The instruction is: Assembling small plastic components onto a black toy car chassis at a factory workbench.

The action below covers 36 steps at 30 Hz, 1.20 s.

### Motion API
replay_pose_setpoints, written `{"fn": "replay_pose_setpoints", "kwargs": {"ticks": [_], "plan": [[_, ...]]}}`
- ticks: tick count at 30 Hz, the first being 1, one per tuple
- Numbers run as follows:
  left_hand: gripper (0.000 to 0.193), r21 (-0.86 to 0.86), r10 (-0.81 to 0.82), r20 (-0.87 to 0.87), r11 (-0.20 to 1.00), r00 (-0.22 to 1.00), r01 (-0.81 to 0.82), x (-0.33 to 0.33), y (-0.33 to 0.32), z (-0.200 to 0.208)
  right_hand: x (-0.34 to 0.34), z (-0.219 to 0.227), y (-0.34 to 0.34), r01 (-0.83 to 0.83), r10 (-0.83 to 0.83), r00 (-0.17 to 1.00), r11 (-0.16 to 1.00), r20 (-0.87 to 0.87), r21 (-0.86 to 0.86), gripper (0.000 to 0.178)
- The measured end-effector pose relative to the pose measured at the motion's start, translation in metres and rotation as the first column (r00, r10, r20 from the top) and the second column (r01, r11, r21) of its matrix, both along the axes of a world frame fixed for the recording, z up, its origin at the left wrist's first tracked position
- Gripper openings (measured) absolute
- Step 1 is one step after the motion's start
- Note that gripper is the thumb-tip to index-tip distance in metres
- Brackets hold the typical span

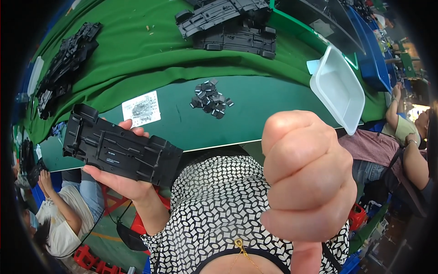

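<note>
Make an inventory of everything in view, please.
Table: one, dark green, centre.
Cloth: one, green, far side.
Small pieces: heaped, uncountable, black, table centre.
Sheet: one, white, left of the heap.
Tray: one, white, table's right end.
Part piles: at least two, black, upper left, top.
Bin: at least one, blue, upper right.
Stools: several, red, lower down.
Co-workers: several, mixed clothing, both sides.
Patterned top: one, black-and-white, lower centre.
Underbody part: one, black, in the left grip.
Left grip: one, bare, left of centre.
Right grip: one, bare fist, right of centre.

A black-and-white blouse [219, 196], printed with ovals and four-pointed shapes, has a dark neckline band [219, 255] and short left sleeve [156, 244]; a gold pendant [240, 245] hangs from a fine chain [252, 259].
</note>
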<state>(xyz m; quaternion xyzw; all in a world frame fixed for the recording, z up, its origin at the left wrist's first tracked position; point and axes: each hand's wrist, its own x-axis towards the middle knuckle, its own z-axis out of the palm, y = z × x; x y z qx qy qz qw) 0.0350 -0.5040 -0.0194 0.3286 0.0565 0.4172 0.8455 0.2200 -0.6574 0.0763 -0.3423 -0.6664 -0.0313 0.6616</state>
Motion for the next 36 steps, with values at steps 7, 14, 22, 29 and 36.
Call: {"fn": "replay_pose_setpoints", "kwargs": {"ticks": [7,14,22,29,36], "plan": [[0.089,-0.085,0.036,0.008,0.996,0.999,-0.035,-0.001,0.001,-0.002,-0.005,-0.001,0.000,-0.012,0.012,1.000,1.000,0.001,0.024,0.042],[0.089,-0.094,0.015,0.023,0.996,1.000,-0.012,0.002,0.001,-0.001,0.001,-0.002,0.000,-0.007,0.007,1.000,1.000,-0.009,0.008,0.041],[0.089,-0.069,0.019,0.014,0.997,1.000,-0.018,-0.001,0.002,-0.002,0.005,0.007,-0.001,-0.114,0.117,0.993,0.984,0.018,-0.136,0.043],[0.089,-0.104,0.028,0.043,0.994,0.999,-0.023,-0.010,0.001,-0.010,0.031,-0.040,-0.006,0.249,-0.327,0.945,0.761,-0.023,-0.599,0.011],[0.089,-0.161,-0.001,0.006,0.987,1.000,0.002,-0.013,-0.001,-0.018,0.052,-0.118,-0.023,0.475,-0.349,0.876,0.507,0.333,-0.719,0.014]]}}
